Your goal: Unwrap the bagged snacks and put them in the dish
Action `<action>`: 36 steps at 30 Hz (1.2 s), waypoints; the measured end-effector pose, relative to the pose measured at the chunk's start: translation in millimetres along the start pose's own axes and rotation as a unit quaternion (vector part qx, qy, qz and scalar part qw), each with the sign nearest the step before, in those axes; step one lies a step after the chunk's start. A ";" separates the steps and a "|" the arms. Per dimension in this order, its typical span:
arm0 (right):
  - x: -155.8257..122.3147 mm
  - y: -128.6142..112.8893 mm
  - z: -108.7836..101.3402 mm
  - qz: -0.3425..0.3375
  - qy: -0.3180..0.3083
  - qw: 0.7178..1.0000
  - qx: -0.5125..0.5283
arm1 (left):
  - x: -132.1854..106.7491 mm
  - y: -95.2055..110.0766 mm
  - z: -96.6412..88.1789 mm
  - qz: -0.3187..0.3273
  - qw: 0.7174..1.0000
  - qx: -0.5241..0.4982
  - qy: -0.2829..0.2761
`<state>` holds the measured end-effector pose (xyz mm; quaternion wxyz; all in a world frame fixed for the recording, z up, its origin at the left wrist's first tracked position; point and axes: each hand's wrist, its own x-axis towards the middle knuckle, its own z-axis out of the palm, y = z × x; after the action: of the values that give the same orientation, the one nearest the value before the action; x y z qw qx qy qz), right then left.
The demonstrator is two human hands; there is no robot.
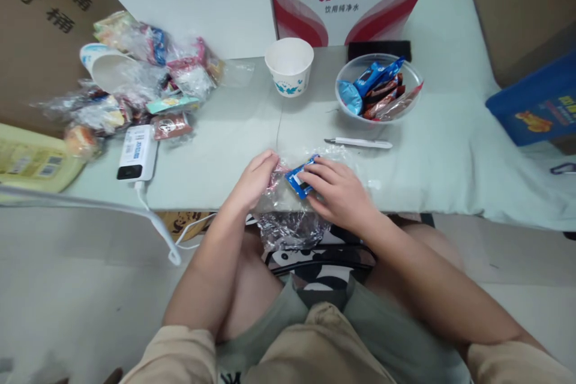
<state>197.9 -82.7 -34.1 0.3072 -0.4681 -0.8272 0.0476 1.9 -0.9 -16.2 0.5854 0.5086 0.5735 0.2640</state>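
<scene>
The blue packet (296, 183) is in the right hand (342, 193), nearer the person than the paper cup (290, 75) and slightly to its right; the fingers lie a little apart across it, pinching it against the thumb and covering much of its print. The left hand (254, 180), on the cup's near side, has its fingers drawn together, pinching the clear bag (292, 231) (something pinkish shows there, too covered to name). The bag's crumpled lower part hangs past the table edge, its outline hard to follow. Right of the cup, a see-through bowl (344, 109) holds overlapping packets, partly hiding one another. Left of the cup, wrapped snacks (173, 126) partly cover a tipped cup (96, 57).
</scene>
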 end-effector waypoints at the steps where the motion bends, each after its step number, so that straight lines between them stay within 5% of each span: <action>1: -0.2 2.9 3.2 0.030 -0.052 0.998 0.003 | -1.7 3.2 0.9 -0.039 0.998 -0.056 -0.014; 4: 0.4 15.6 7.1 0.092 -0.121 0.986 0.067 | -5.3 12.8 0.5 -0.152 0.970 -0.174 -0.075; 7: 2.0 28.3 4.9 0.118 -0.097 0.975 0.160 | -3.7 17.5 -2.6 -0.191 0.950 -0.216 -0.120; 9: 1.7 34.6 0.9 0.141 -0.060 0.971 0.182 | 0.8 17.0 -5.0 -0.173 0.957 -0.210 -0.104; 15: -6.2 33.4 -24.2 0.189 0.045 0.961 0.196 | 20.4 8.2 -13.0 -0.041 0.992 -0.101 0.056; 20: 14.9 42.0 -73.9 0.184 0.179 0.963 0.085 | 25.7 6.8 -17.5 -0.001 0.995 -0.084 0.045; 22: 35.8 55.1 -100.6 0.152 0.142 0.978 -0.030 | 24.0 8.3 -18.2 0.007 0.996 -0.083 0.031; 24: 57.7 71.8 -123.4 0.101 0.036 0.985 -0.134 | 21.8 10.0 -18.8 0.006 0.996 -0.082 0.020; 28: 85.8 105.4 -142.1 0.037 -0.188 0.949 -0.252 | 19.3 12.0 -20.5 0.011 0.997 -0.075 0.004; 36: 76.8 135.9 -123.6 0.046 -0.267 0.925 -0.267 | 14.9 15.1 -25.5 0.028 0.997 -0.078 -0.001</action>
<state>338.8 28.9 51.4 -0.0639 -0.5401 -0.8383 -0.0371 -14.9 25.0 -4.2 0.6161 0.4779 0.5360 0.3237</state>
